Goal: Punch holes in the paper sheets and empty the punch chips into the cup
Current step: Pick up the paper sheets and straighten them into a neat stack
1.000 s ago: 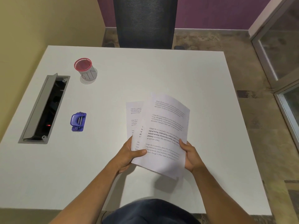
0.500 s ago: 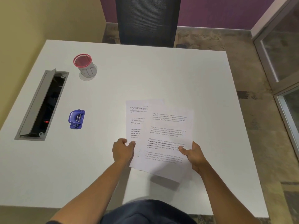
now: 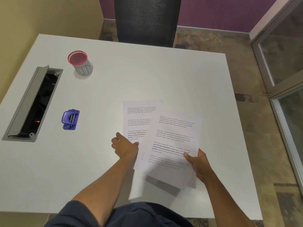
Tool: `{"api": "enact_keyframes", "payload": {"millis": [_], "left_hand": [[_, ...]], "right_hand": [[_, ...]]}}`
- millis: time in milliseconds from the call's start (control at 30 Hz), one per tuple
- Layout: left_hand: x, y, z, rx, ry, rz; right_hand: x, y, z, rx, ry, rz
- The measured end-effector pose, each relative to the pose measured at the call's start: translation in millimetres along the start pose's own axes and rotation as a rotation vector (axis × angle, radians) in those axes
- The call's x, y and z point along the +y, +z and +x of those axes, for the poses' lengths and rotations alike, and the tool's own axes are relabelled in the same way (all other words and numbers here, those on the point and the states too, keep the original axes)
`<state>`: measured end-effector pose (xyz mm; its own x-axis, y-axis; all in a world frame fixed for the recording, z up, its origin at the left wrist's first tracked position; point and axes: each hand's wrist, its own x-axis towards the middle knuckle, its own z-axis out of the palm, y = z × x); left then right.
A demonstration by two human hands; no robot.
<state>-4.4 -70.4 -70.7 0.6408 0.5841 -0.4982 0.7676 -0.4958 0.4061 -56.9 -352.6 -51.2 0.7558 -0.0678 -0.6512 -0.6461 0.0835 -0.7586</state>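
White table (image 3: 164,76), yellow wall at its left edge, chair beyond the far edge. I logged: right hand (image 3: 199,163) pinching the upper paper sheet (image 3: 173,145) at its right margin, lifted off the surface; left hand (image 3: 125,147), fingers curled, resting at the left margin of the lower sheet (image 3: 139,115), which lay flat. Sheets: two, long axes running near edge to far. Hole punch (image 3: 70,119): one, leftward of the grip, nearer my left hand. Cup (image 3: 80,63): one, toward the far-left corner.
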Motion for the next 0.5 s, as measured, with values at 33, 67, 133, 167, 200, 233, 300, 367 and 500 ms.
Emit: {"api": "enact_keyframes", "payload": {"millis": [33,67,133,167,200,233,300,367,500], "left_hand": [[0,-1,2,-0.008,-0.021,-0.028],[0,-2,4,-0.017,-0.039,-0.059],[0,-2,6,-0.041,-0.066,-0.106],[0,-3,7,-0.048,-0.082,-0.114],[0,-4,7,-0.052,-0.098,-0.107],[1,-5,6,-0.055,-0.113,-0.087],[4,-6,5,-0.066,-0.133,-0.037],[6,-7,4,-0.080,-0.146,-0.019],[14,-9,0,-0.061,-0.165,0.034]], "right_hand": [[-1,0,-1,-0.001,0.005,0.009],[-1,1,-1,-0.005,0.006,0.015],[-3,4,-2,-0.010,0.002,0.011],[-3,5,-3,-0.009,0.000,0.004],[-3,6,-3,-0.007,-0.001,0.001],[-2,7,-3,-0.005,-0.001,-0.001],[-2,8,-5,0.005,0.008,-0.008],[-2,9,-6,0.025,0.017,-0.020],[0,7,-10,0.052,0.023,-0.034]]}}
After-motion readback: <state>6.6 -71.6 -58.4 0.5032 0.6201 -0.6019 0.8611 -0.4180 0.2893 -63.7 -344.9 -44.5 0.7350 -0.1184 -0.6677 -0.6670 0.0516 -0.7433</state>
